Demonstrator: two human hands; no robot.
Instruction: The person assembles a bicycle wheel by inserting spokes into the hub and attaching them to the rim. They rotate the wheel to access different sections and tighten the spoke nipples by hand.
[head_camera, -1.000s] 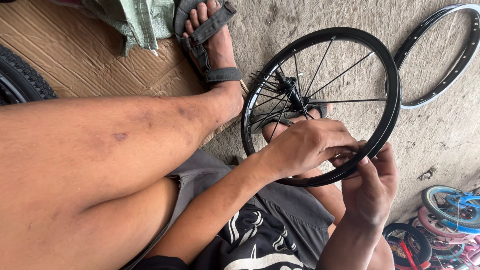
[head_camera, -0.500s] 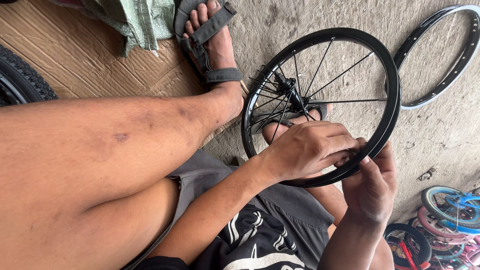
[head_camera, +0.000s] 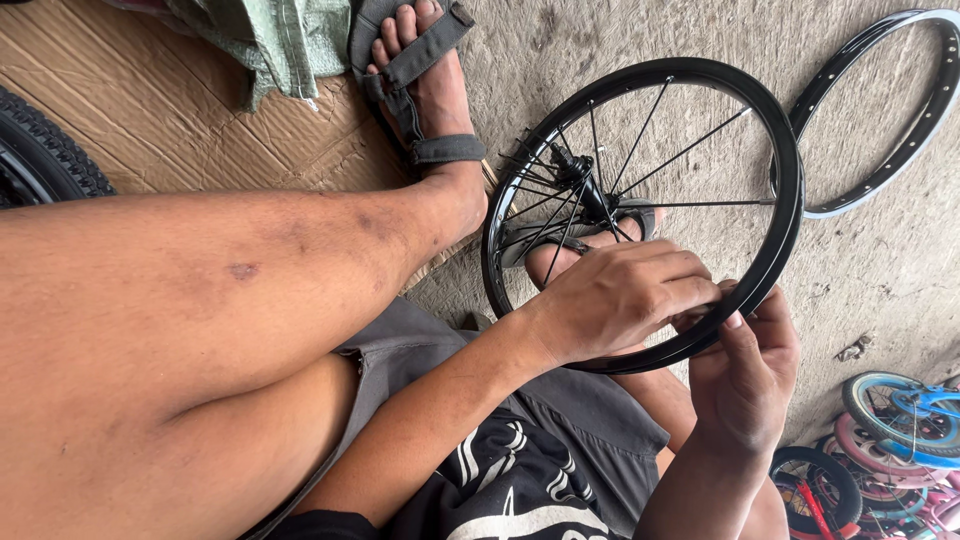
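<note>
Presently listed: one small black bicycle wheel (head_camera: 780, 180), spoked, with a dark hub (head_camera: 578, 178) near its left side, standing tilted on the concrete floor (head_camera: 880, 270) between the person's legs, its lower rim lifted into both hands. Left hand (head_camera: 615, 300): laid over the near rim from the inside, fingers curled and closed on the rim, knuckles up. Right hand (head_camera: 745, 375): raised from below on the outer side of the same stretch of rim, thumb and fingertips pinched against the rim just beside the left fingers; whether a small part sits between them cannot be told. Left leg (head_camera: 200, 300): bare, stretched across the view, foot in a grey strapped sandal (head_camera: 420, 70) resting on a sheet of brown cardboard (head_camera: 150, 110). A second sandalled foot (head_camera: 570, 250) shows through the spokes. Grey shorts (head_camera: 560, 410) and a black printed shirt (head_camera: 500, 480) at the lower middle. Also present: a bare metal rim (head_camera: 925, 120) lying flat on the floor at upper right, well apart from the wheel; a knobbly black tyre (head_camera: 40, 160) at the left edge; a green cloth (head_camera: 270, 40) at the top; a heap of small coloured children's bicycles (head_camera: 890, 430) at lower right.
</note>
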